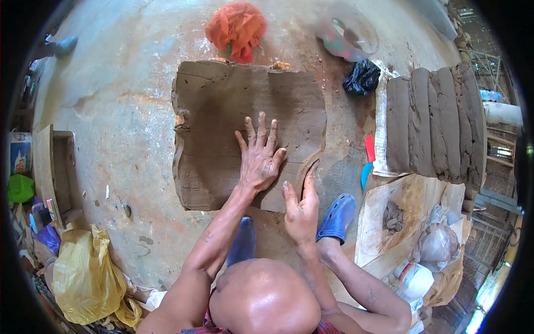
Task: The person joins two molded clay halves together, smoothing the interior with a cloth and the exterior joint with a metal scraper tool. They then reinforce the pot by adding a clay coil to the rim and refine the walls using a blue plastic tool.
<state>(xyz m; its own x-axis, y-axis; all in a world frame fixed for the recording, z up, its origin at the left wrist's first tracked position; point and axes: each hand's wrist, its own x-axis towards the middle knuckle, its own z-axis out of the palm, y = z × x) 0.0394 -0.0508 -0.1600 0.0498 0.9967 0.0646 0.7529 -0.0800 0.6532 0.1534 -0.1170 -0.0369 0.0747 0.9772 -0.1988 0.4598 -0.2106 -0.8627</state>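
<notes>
Head cam: we note clay slab (214,111) flat on floor (130,167). Our L grip (260,164) palm-down on it, fingers spread apart. R grip (302,214) at slab's near R edge, curled up there; thumb & fingertips apart, can't tell if pinching clay. Orange cloth (236,28) just past far edge; ridged clay block (431,122) off R.

Open floor (128,153) left of clay slab (217,133), cloth (236,28) beyond, clogs (337,214) nearer
</notes>
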